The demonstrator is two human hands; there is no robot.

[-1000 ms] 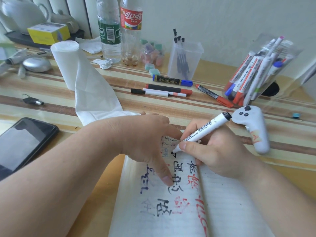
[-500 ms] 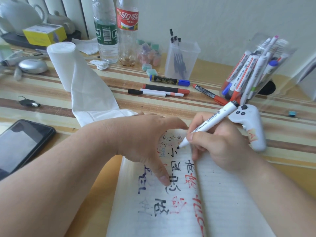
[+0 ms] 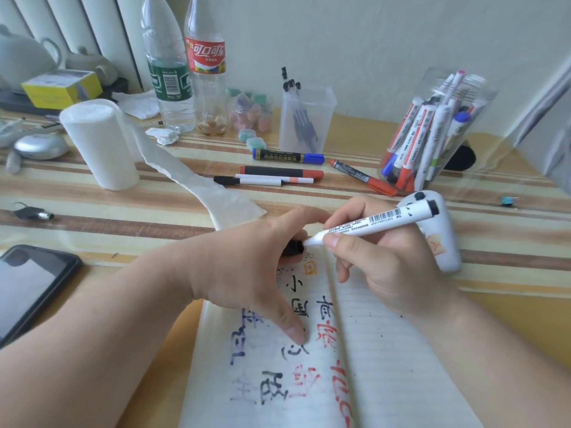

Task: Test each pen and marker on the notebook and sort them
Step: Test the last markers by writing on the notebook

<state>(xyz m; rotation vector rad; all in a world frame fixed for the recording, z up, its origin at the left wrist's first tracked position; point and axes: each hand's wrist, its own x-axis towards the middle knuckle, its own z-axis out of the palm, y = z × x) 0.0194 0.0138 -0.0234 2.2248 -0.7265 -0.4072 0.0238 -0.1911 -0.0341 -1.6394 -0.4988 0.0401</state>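
Grip: right hand (image 3: 380, 264) on white marker (image 3: 380, 222).
Left of grip: left hand (image 3: 247, 264) crowds marker tip, no gap.
Right of grip: white controller (image 3: 441, 242) just beside, blocks.
Beyond grip: bare table (image 3: 309, 197) strip, passable. Then loose markers (image 3: 278, 176); marker jar (image 3: 432, 131) beyond-right.
Nearer than grip: notebook (image 3: 401, 366) right page free.

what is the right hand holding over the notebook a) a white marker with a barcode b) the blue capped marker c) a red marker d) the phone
a: the right hand grips a white marker with a barcode on its barrel, near the top of the notebook.
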